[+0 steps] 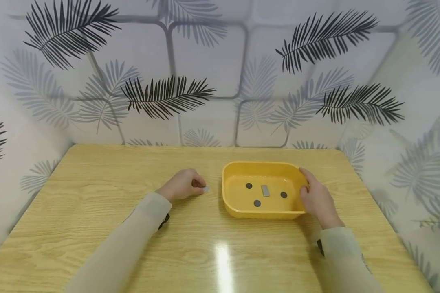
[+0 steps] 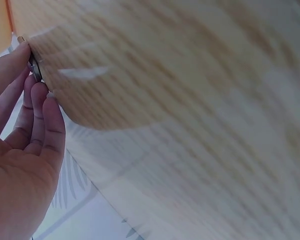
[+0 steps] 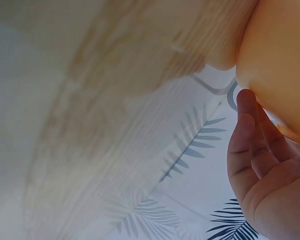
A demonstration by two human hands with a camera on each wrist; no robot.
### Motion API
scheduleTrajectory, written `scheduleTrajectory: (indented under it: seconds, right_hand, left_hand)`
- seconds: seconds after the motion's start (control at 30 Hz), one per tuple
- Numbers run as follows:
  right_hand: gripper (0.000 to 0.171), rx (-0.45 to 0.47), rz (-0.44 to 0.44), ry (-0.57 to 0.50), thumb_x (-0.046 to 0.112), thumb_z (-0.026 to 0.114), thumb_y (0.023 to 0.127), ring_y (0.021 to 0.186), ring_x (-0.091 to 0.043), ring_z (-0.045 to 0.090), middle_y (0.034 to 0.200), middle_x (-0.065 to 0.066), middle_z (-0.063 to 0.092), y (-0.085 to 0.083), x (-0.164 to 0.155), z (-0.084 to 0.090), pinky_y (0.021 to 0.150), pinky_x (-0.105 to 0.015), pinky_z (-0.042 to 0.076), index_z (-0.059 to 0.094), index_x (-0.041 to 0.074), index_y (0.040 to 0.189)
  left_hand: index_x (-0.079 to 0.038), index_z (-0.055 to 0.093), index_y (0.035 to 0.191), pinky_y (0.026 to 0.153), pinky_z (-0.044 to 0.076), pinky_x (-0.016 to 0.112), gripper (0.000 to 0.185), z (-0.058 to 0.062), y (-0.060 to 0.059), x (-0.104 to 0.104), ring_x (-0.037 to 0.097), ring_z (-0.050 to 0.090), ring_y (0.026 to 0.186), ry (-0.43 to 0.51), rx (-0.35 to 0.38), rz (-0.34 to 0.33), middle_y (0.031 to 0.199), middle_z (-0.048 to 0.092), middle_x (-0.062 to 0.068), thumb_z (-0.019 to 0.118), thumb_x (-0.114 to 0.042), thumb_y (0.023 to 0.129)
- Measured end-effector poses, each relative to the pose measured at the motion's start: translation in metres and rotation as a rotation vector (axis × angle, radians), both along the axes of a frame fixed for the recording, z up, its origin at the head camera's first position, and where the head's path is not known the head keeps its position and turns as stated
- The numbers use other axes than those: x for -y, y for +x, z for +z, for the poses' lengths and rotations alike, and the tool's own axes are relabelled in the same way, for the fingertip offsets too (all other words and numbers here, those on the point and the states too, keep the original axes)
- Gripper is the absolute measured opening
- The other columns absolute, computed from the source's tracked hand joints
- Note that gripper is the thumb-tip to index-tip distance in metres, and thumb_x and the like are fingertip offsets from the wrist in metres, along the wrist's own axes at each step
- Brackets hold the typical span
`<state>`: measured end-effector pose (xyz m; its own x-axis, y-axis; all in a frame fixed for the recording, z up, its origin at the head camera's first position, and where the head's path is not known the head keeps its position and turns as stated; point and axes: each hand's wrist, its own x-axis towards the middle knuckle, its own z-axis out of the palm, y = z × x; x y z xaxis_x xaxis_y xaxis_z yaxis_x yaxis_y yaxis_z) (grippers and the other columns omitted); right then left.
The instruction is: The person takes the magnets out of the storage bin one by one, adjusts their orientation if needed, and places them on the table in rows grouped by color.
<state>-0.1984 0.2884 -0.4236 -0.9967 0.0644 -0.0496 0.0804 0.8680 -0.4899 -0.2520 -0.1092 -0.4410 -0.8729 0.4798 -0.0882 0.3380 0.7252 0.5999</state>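
Grey metal shows at the left hand's [image 1: 183,185] fingertips [image 2: 40,95], which pinch a small flat bar [image 1: 205,189] lying on the wood table [image 1: 95,203] at frame centre, just left of the tray [image 1: 242,211]; the right hand [image 1: 317,197] rests with nearly straight fingers against the tray's right wall. Stiff, light and probably slick, the bar seems best nipped by its edges. Its long axis appears to run left-right, though it is too small to be sure.

Inside the tray lie another bar [image 1: 265,190] and three dark discs [image 1: 257,203].

Bright, even light; blurred wrist views
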Motion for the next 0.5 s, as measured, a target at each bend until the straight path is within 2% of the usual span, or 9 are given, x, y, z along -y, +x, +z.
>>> scheduleTrajectory:
  seconds: [0.17, 0.4, 0.5]
  right_hand:
    - [0.061, 0.011, -0.006, -0.003, 0.014, 0.038, 0.104, 0.067, -0.025, 0.054, 0.149, -0.036, 0.048, 0.0010, 0.0007, -0.0010, 0.059, -0.031, 0.044, 0.026, 0.013, 0.164]
    - [0.061, 0.009, -0.006, 0.003, 0.015, 0.039, 0.104, 0.084, -0.031, 0.061, 0.152, -0.034, 0.046, 0.0005, 0.0010, 0.0005, 0.066, -0.033, 0.048, 0.026, 0.013, 0.163]
    - [0.061, 0.014, -0.008, 0.001, 0.015, 0.039, 0.104, 0.083, -0.031, 0.061, 0.153, -0.033, 0.046, 0.0005, 0.0012, 0.0007, 0.066, -0.033, 0.048, 0.026, 0.013, 0.164]
  left_hand:
    - [-0.005, 0.079, 0.109, 0.086, 0.057, 0.032, 0.019, 0.0002, 0.0000, 0.0000, 0.017, 0.064, 0.090, -0.012, 0.010, -0.006, 0.101, 0.069, 0.008, 0.078, -0.012, 0.092]
    - [-0.004, 0.078, 0.112, 0.088, 0.057, 0.034, 0.024, 0.0031, -0.0021, -0.0016, 0.017, 0.064, 0.093, -0.067, 0.017, -0.008, 0.107, 0.071, 0.008, 0.080, -0.013, 0.090]
    - [-0.003, 0.077, 0.114, 0.092, 0.057, 0.036, 0.028, 0.0070, -0.0024, -0.0014, 0.019, 0.065, 0.097, -0.074, 0.007, 0.000, 0.110, 0.072, 0.009, 0.082, -0.012, 0.088]
